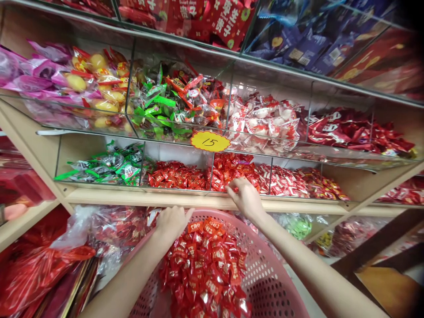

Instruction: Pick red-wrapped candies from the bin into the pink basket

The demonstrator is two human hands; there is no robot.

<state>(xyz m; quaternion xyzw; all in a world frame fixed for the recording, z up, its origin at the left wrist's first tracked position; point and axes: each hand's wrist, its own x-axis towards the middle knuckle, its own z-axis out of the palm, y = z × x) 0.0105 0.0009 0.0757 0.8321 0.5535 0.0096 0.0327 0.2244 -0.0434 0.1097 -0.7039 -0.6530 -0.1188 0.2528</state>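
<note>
A pink perforated basket (265, 260) stands below the lower shelf, with a heap of red wrapped candies (205, 265) in it. My left hand (172, 221) is on the basket's far rim at the left, its fingers curled over the edge and partly hidden. At the front edge of the lower shelf is my right hand (245, 194), fingers bent, beside the compartment of red candies (232, 168). Whether anything is between those fingers is too small to tell. To the left lies another compartment of red candies (179, 176).
Above, a clear-fronted shelf holds purple, yellow, green and white packets, with a yellow price tag (210, 141). Red plastic bags (43, 274) lie at lower left. A person's fingers (15, 212) show at the left edge. Bagged goods sit under the shelf.
</note>
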